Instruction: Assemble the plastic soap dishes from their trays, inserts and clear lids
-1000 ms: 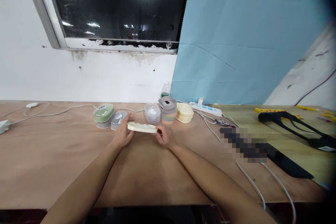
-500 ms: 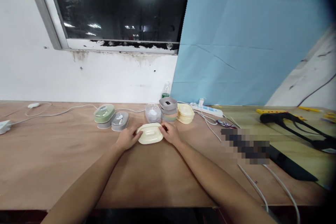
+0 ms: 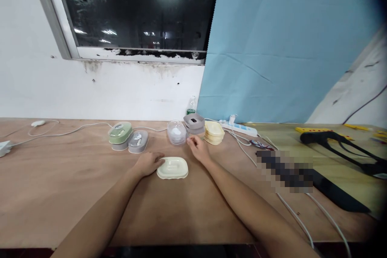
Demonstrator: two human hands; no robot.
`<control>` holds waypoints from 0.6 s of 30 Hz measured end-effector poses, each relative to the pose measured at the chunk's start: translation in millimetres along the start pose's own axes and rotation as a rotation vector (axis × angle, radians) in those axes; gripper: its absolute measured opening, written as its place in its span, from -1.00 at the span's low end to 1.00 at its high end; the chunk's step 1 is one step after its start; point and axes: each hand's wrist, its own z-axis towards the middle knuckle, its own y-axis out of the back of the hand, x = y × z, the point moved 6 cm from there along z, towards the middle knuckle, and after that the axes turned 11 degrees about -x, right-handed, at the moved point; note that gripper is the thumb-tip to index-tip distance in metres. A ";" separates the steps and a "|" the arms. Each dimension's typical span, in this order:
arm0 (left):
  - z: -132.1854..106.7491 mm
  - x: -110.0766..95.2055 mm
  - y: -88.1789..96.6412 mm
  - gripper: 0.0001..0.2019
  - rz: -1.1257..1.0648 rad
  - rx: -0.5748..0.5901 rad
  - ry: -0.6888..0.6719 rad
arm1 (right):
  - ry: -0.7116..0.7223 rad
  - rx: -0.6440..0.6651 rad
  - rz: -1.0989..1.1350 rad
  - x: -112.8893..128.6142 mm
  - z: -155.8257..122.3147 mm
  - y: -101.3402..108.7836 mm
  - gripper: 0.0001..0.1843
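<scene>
Two bare hands, a left hand (image 3: 148, 164) and a right hand (image 3: 198, 148). One loose cream, rounded-rectangular plastic piece (image 3: 173, 169); one stack of cream plastic pieces (image 3: 214, 134), its layers too tight to count. One green-topped rounded plastic box (image 3: 120, 132), one grey-topped rounded plastic box (image 3: 138, 142). One clear, green-labelled bottle (image 3: 191, 107). One white-and-blue power strip (image 3: 242, 129).

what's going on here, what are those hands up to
A person is handling a cream dish on a wooden table. The left hand touches its left edge, while the right hand is off it, near the clear containers and the grey containers. More cream pieces are stacked to the right, and a green container sits off to the left.
</scene>
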 end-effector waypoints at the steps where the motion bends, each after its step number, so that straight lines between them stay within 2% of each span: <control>1: 0.2 0.2 -0.3 -0.62 -0.004 0.004 0.002 | -0.023 -0.075 0.007 -1.1 7.4 7.8 -0.65; 4: 0.9 0.5 -0.7 -0.58 -0.011 0.020 0.019 | -0.021 -0.183 -0.026 1.8 28.7 26.5 -0.60; 6: 1.2 0.5 -0.7 -0.57 -0.009 0.028 0.028 | 0.001 -0.134 -0.098 5.2 40.3 30.2 -0.57; 9: 1.3 0.3 -0.3 -0.57 -0.004 0.026 0.033 | 0.024 0.014 -0.222 6.5 51.0 25.8 -0.48; 11: 1.1 0.0 0.1 -0.57 -0.008 0.022 0.035 | 0.035 0.068 -0.292 5.2 55.2 23.0 -0.52; 15: 0.7 -1.3 1.7 -0.59 -0.025 -0.001 0.031 | 0.028 -0.036 -0.338 2.6 59.9 29.4 -0.70; 18: 1.1 1.6 6.6 -0.58 -0.019 -0.074 0.065 | 0.043 -0.128 -0.259 4.6 52.3 33.6 -0.67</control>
